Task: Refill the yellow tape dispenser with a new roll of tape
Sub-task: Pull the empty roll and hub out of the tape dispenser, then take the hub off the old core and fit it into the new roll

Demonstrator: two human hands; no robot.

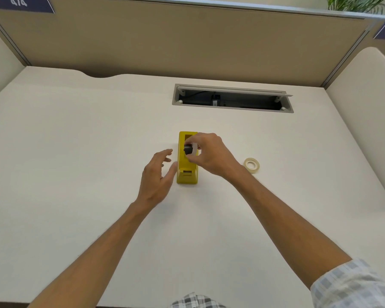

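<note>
The yellow tape dispenser (187, 172) stands upright on the white desk (76, 152), its cutter end toward me. My right hand (211, 154) is over its open top, fingers closed on a black spool hub (188, 149) with a thin whitish ring around it, held just above the dispenser's slot. My left hand (158, 174) hovers open just left of the dispenser, thumb near its side; whether it touches is unclear. A roll of tape (252, 165) lies flat on the desk to the right, apart from both hands.
An open cable tray (231, 98) is set into the desk behind the dispenser. Beige partition walls (187, 41) close off the back and both sides. The desk's front edge runs along the bottom of the view.
</note>
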